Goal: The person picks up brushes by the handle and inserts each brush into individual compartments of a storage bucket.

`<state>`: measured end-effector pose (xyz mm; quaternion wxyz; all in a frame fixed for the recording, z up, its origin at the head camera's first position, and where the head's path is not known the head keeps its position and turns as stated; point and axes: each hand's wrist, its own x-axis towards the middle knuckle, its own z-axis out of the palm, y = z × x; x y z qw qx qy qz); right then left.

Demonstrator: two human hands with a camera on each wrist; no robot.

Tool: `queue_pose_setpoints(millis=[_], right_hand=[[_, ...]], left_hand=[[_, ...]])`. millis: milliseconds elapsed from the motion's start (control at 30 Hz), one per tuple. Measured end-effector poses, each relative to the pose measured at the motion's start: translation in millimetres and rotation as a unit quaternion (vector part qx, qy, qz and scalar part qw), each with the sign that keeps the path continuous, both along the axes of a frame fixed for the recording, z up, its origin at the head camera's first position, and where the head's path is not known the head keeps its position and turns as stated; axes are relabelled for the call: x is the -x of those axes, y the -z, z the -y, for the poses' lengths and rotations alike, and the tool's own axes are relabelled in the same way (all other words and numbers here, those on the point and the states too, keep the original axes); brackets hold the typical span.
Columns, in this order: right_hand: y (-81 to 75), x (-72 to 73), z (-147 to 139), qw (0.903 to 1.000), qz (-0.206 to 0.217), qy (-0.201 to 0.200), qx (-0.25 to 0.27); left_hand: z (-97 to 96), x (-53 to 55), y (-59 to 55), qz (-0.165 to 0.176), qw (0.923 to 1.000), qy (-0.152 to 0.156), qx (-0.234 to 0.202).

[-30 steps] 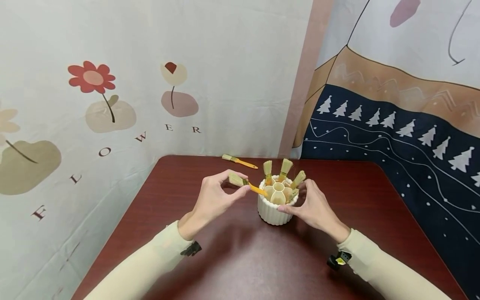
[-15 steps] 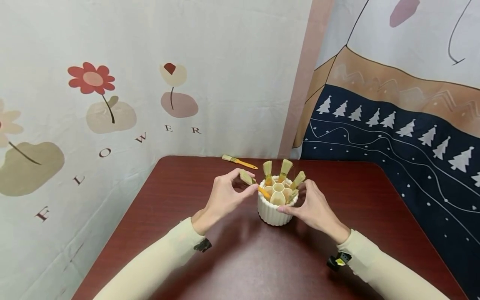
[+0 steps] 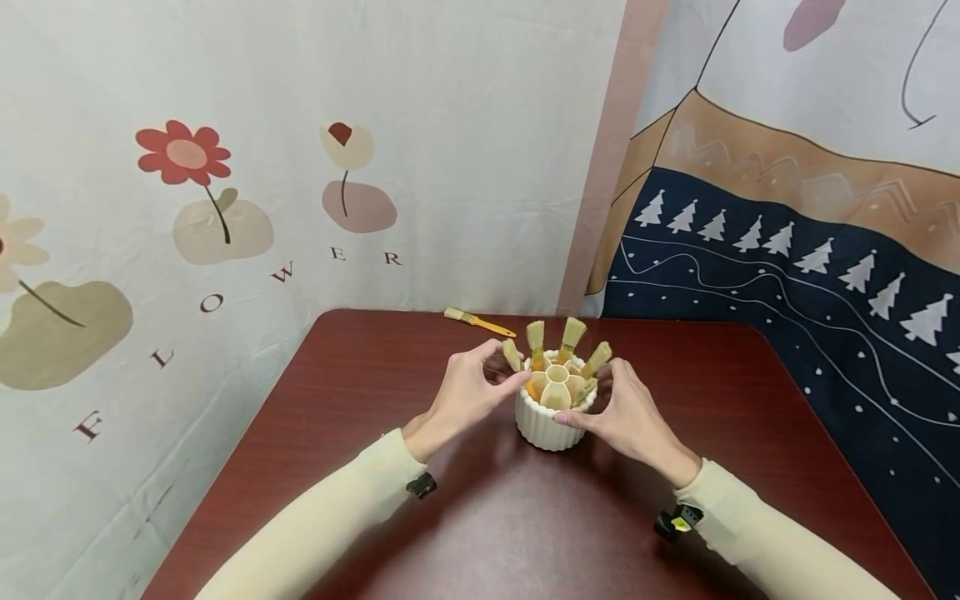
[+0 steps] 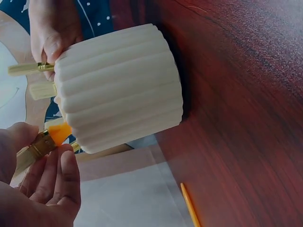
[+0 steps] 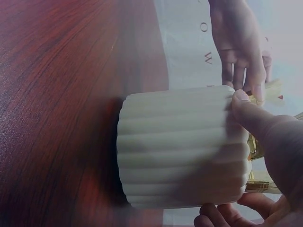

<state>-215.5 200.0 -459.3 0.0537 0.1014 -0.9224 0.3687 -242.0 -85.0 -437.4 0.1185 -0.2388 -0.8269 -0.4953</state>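
Observation:
A white ribbed round holder (image 3: 549, 427) with petal-shaped compartments stands on the table, several bristle brushes (image 3: 572, 335) upright in it. At its left rim my left hand (image 3: 474, 385) pinches a brush (image 4: 43, 142) by its metal band, bristles up, the orange handle reaching into a left compartment. My right hand (image 3: 633, 410) grips the holder's right side, thumb on the near rim and fingers round the far side. In the right wrist view that thumb (image 5: 248, 106) presses the rim.
Another brush with an orange handle (image 3: 491, 326) lies at the table's back edge, left of the holder. The dark red table (image 3: 360, 375) meets printed cloth hangings (image 3: 480, 167) behind it.
My left hand has moved right to the holder, tilting the brush more upright as its handle slid down into a compartment. The right hand has stayed on the holder.

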Motion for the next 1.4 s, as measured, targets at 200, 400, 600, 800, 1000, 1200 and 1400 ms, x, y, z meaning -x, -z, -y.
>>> queue_pose_setpoints(millis=[200,400,600,800,1000,1200,1400], right_hand=[[-0.2,-0.9,1,1.0,0.0,0.001,-0.002],[-0.4,-1.7,1,1.0,-0.002,0.002,0.0],[-0.5,-1.8,1,1.0,-0.004,0.0,-0.001],[-1.3,-2.5,1,1.0,-0.004,0.001,-0.002],[-1.8,-4.0,1,1.0,-0.004,0.001,-0.005],[3.1,-5.5,1,0.9996,-0.027,0.003,-0.006],[6.2,-7.4,-1,0.9995,-0.033,0.002,-0.003]], left_hand=[[-4.4,-0.1,3.2,-0.024,0.9991,-0.006,0.033],[-5.5,0.6,5.1,-0.058,0.9953,-0.021,0.074],[-5.5,2.1,7.8,-0.068,0.9924,-0.025,0.099],[-2.9,3.2,8.3,-0.051,0.9952,-0.008,0.083],[11.3,8.0,12.0,-0.032,0.9974,-0.005,0.065],[36.2,19.3,14.6,-0.051,0.9964,-0.002,0.068],[58.8,36.9,18.0,-0.071,0.9926,-0.026,0.096]])
